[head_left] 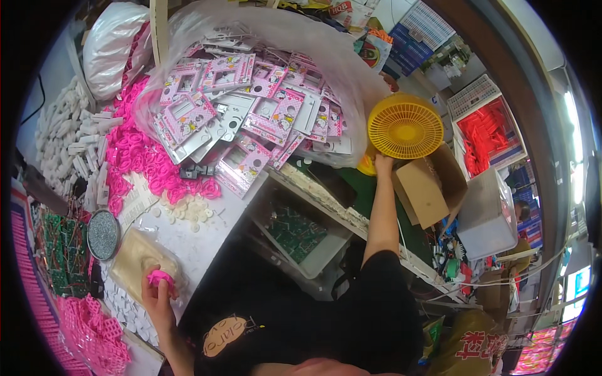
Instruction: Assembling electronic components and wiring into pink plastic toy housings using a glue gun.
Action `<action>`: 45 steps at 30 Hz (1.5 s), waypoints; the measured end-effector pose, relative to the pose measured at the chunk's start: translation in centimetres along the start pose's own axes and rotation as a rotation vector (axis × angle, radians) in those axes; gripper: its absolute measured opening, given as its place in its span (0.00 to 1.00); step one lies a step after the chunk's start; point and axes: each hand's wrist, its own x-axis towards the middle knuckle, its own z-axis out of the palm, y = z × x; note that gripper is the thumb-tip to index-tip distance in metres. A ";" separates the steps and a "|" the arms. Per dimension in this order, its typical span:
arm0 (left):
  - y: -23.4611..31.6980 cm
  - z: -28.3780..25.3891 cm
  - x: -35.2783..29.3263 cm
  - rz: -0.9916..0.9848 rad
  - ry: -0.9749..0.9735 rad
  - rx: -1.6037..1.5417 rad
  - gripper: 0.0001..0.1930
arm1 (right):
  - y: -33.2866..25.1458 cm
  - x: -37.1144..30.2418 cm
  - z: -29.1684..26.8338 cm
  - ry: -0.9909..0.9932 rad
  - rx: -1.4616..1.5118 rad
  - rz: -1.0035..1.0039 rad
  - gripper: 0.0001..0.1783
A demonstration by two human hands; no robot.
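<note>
left hand (158, 298) pinches pink piece (161, 278), seemingly to steady it; right hand (384, 165) at yellow fan (406, 130), its grip unclear.

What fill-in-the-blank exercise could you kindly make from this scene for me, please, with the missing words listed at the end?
1. The small piece held in the left hand is coloured ____.
2. The right hand is by a round, slatted item whose colour is ____.
3. The circuit boards in the translucent bin are coloured ____.
4. The pile of red parts lies toward the ____ side of the picture.

Missing words: pink; yellow; green; right.
</note>
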 end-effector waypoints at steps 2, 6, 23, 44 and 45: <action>-0.1 0.5 -0.2 0.006 0.017 0.021 0.18 | -0.1 1.7 0.1 0.030 -0.042 -0.094 0.23; -0.7 0.9 -0.8 -0.013 0.057 0.015 0.17 | 0.9 2.6 0.5 0.172 -0.135 -0.380 0.23; 0.0 1.5 -0.4 -0.027 -0.027 0.044 0.17 | 0.5 -1.8 2.7 0.515 -0.408 -0.434 0.23; 0.7 0.0 -3.4 -0.127 0.144 -0.202 0.20 | -27.2 -47.8 18.3 -1.647 0.371 -0.659 0.24; 0.9 0.2 -3.7 -0.109 0.173 -0.250 0.21 | -27.8 -49.0 18.8 -1.634 0.376 -0.762 0.24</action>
